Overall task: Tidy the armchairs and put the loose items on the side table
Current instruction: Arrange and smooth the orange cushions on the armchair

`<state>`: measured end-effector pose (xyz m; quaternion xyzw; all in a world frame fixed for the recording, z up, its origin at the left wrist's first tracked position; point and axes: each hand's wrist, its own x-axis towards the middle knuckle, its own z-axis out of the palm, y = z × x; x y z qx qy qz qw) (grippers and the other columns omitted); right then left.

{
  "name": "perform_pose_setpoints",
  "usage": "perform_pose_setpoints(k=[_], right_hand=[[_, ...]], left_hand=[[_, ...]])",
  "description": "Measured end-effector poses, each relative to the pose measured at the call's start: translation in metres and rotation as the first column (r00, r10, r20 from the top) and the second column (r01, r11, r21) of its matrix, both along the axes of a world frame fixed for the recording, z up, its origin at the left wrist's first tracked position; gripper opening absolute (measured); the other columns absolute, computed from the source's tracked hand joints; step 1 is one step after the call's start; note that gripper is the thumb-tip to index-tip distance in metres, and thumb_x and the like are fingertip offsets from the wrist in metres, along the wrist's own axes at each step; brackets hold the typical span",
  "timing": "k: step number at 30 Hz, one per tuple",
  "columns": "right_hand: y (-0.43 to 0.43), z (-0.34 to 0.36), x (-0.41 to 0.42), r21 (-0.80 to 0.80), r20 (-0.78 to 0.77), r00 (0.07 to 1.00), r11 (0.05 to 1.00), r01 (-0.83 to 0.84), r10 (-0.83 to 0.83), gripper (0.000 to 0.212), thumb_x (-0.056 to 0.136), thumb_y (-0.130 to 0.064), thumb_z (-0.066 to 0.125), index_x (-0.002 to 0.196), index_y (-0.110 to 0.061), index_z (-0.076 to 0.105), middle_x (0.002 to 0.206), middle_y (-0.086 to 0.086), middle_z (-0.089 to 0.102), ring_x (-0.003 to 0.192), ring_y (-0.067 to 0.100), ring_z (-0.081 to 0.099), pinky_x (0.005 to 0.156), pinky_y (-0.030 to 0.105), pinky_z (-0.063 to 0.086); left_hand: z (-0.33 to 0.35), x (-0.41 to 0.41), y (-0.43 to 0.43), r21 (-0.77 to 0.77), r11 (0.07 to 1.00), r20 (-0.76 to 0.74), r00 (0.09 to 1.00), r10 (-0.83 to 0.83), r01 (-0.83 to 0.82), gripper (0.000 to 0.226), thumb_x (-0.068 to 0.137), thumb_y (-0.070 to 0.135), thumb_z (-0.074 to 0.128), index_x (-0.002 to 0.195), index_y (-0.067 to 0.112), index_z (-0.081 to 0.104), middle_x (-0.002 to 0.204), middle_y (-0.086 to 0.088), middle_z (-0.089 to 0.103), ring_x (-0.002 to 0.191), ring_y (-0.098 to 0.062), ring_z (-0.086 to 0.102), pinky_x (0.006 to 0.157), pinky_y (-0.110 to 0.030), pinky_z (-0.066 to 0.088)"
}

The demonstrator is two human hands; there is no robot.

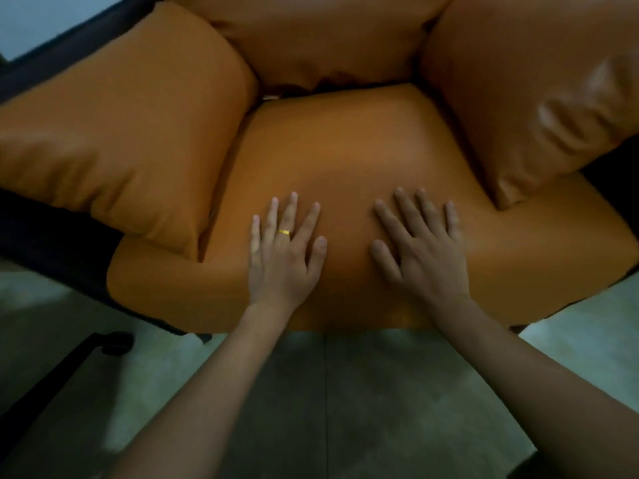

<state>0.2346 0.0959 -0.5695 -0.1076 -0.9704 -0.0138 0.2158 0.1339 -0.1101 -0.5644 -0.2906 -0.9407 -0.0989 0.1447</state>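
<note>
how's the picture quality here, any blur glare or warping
Head view: dim overall; the left hand and right hand, flat on the seat cushion, are fairly sharp; the arm cushion at the picture's right edge is motion-smeared with a pale glare patch; wide-angle distortion bows the edges; the tiled floor lies in shadow.

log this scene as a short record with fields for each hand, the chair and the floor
left hand: flat on seat cushion, fingers spread, gold ring
right hand: flat on same cushion, fingers spread
armchair: orange, side cushions flank the seat, back cushion behind
floor: pale tiles
</note>
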Motion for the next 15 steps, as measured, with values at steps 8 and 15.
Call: perform_pose_setpoints(k=[8,15], right_hand=[[0.016,-0.032,-0.023,0.094,-0.383,0.916,0.992,-0.090,0.119,0.056,0.095,-0.049,0.039,0.141,-0.023,0.058,0.148,0.008,0.053,0.139,0.036,0.046,0.111,0.060,0.032],[0.020,-0.030,-0.023,0.084,-0.347,0.930,0.992,-0.098,0.121,0.055,0.094,-0.048,0.040,0.139,-0.023,0.060,0.146,0.006,0.055,0.138,0.033,0.047,0.114,0.054,0.029]], left_hand=[[-0.019,-0.016,0.013,0.187,0.982,-0.197,0.980,0.012,0.026,0.056,0.096,0.048,0.029,0.143,0.027,0.053,0.155,-0.005,0.043,0.146,-0.028,0.035,0.118,-0.052,0.018],[-0.012,-0.011,0.016,0.124,0.992,-0.126,0.992,0.025,-0.010,0.057,0.098,0.048,0.024,0.145,0.027,0.049,0.156,-0.004,0.041,0.147,-0.026,0.032,0.117,-0.053,0.017]])
